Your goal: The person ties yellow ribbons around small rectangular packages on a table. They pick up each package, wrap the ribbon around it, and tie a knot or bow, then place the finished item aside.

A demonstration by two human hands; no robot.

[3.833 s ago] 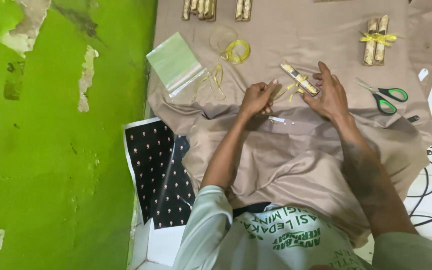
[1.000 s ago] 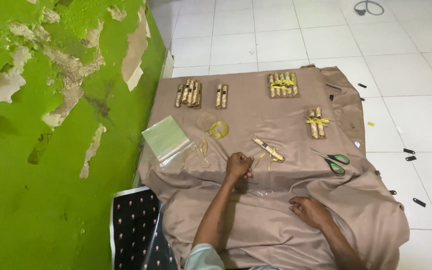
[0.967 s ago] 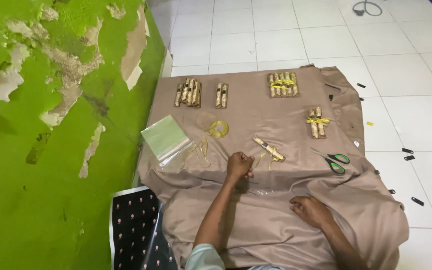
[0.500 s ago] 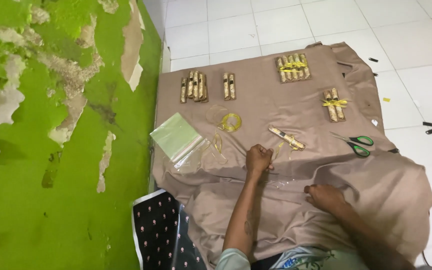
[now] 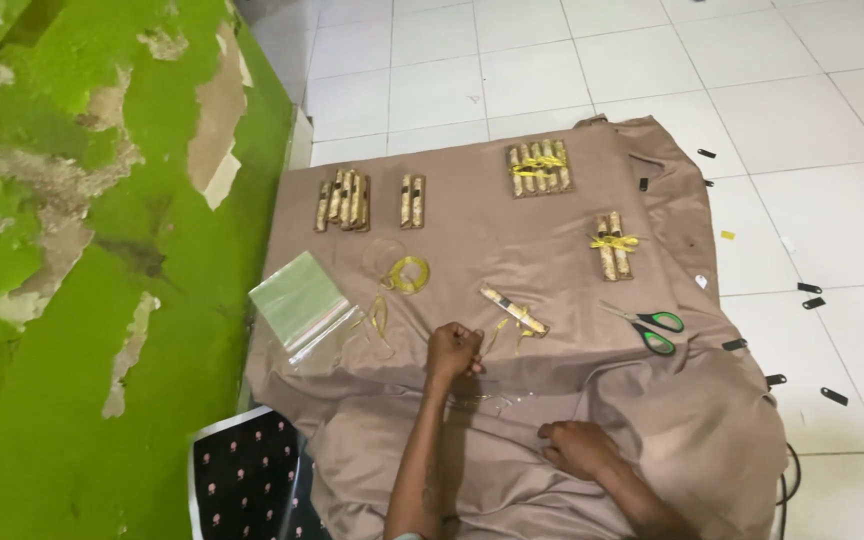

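Left to right: a clear plastic bag (image 5: 297, 300) is lying on the brown cloth (image 5: 472, 230) near the green wall (image 5: 82, 300). A yellow ribbon coil (image 5: 407, 274) is sitting beyond your left hand (image 5: 452, 351) — fingers curling closed, pinching something too small to identify. A gold stick (image 5: 514, 311) is lying just beside it. Your right hand (image 5: 577, 447) is resting flat, holding nothing. Green-handled scissors (image 5: 647, 327) are lying farther right.
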